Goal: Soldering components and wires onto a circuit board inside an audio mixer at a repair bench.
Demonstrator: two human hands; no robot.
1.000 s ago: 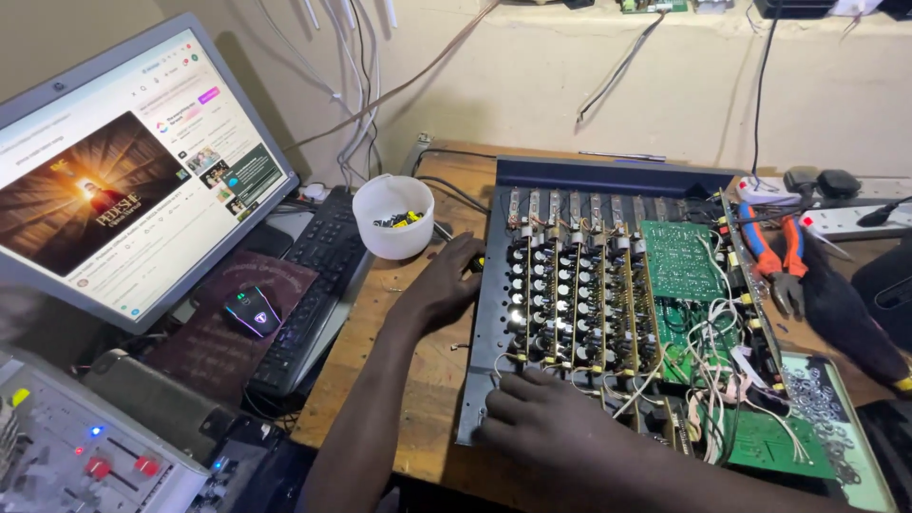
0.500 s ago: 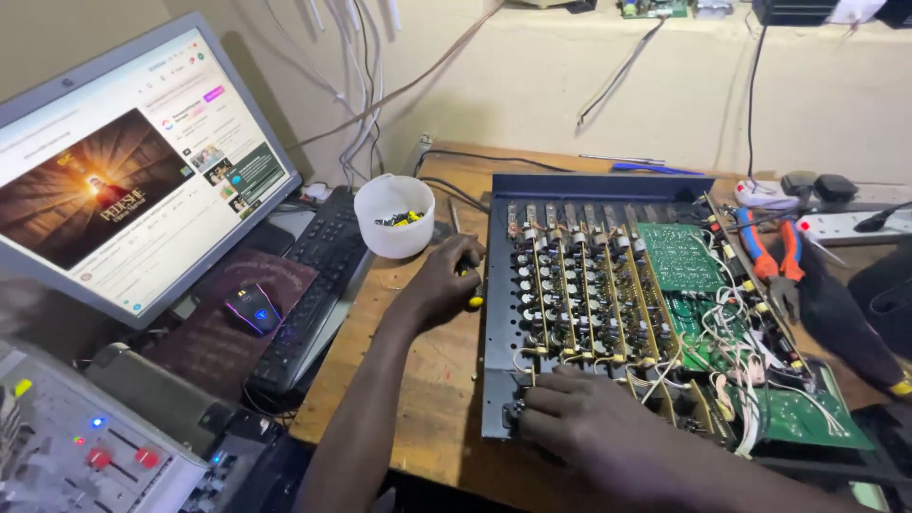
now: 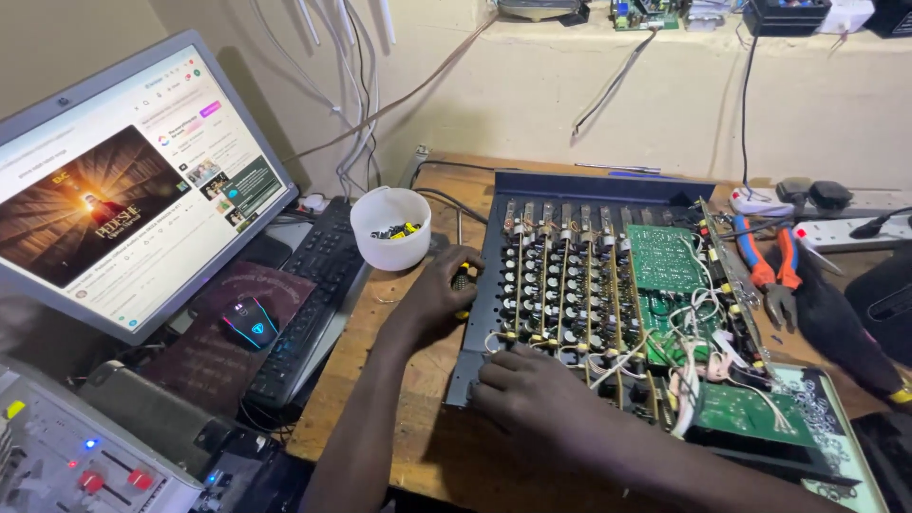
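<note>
Right hand (image 3: 537, 399) lies nearest the camera, palm down on the front left corner of the opened mixer chassis (image 3: 608, 313), fingers curled over the lower rows of components; whether they pinch any part cannot be told. Left hand (image 3: 439, 293) sits just beyond, at the chassis's left wall, fingers bent around a small black-and-yellow tool (image 3: 462, 281) pressed against that edge.

Chassis is a dark blue-grey metal tray lying flat on the wooden bench (image 3: 399, 399), slightly skewed, its lid off. Inside run parallel strips crowded with black cylindrical components and silver contacts. Green circuit boards (image 3: 665, 261) occupy the right side, with white wires (image 3: 698, 313) looped loosely over them.

Beside the chassis to the right lie pliers (image 3: 765, 271) with red and blue handles. To the left stand a white cup (image 3: 390, 228) holding small parts, a black keyboard (image 3: 309, 299), a mouse (image 3: 249, 321) and a lit monitor (image 3: 133, 185). White power strip (image 3: 845, 233) rests at the far right near the wall.
</note>
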